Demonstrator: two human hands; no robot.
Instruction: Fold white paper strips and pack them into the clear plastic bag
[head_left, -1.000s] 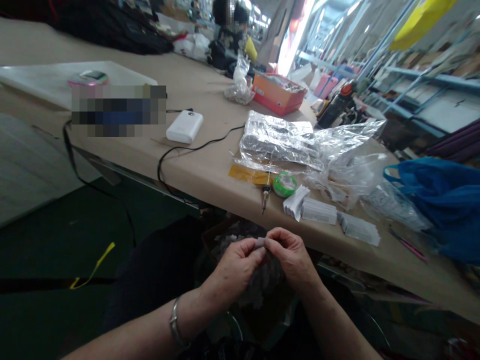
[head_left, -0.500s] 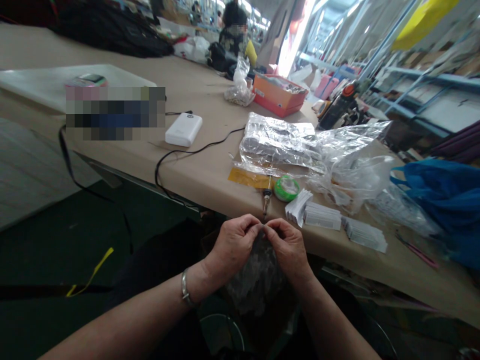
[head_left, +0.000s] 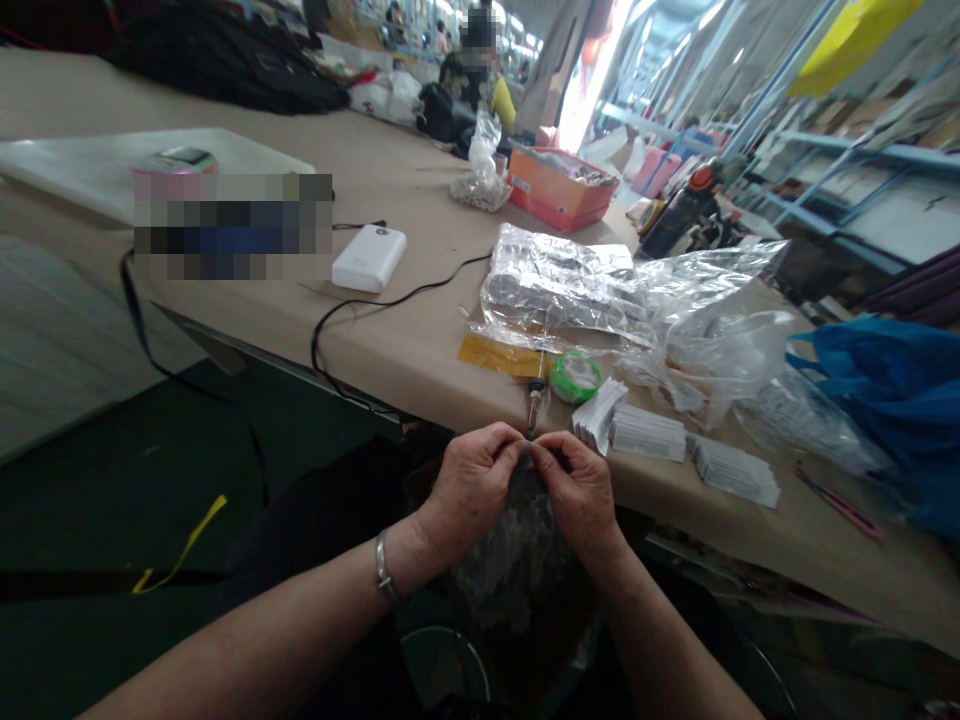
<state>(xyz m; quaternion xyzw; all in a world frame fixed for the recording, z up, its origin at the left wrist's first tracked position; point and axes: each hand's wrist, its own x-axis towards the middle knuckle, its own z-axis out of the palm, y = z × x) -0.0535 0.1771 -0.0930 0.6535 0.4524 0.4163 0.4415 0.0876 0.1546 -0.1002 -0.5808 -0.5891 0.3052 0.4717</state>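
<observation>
My left hand (head_left: pixel 480 475) and my right hand (head_left: pixel 576 485) meet at the table's front edge, thumbs and forefingers pinched together. Whatever lies between the fingertips is too small and too covered to make out. Just beyond them, a tool like a soldering iron (head_left: pixel 535 392) points its metal tip toward my fingers. Beneath the hands, a mass of crumpled, translucent plastic pieces (head_left: pixel 510 565) fills a dark area by my lap. A green roll of tape (head_left: pixel 575 377) and an amber strip (head_left: pixel 499 355) lie behind the tool. Stacks of printed white labels (head_left: pixel 649 433) sit right of my right hand.
Clear plastic bags (head_left: pixel 562 285) cover the table's middle right. Farther back stand an orange box (head_left: pixel 559 195) and a white power bank (head_left: pixel 370 258) with a black cable. Small scissors (head_left: pixel 840 500) and a blue bag (head_left: pixel 877 400) are at the right. A person (head_left: pixel 472 85) sits beyond the table.
Both hands stay pinched together at the same spot. My left wrist and its bracelet have shifted slightly right; otherwise the view has barely moved.
</observation>
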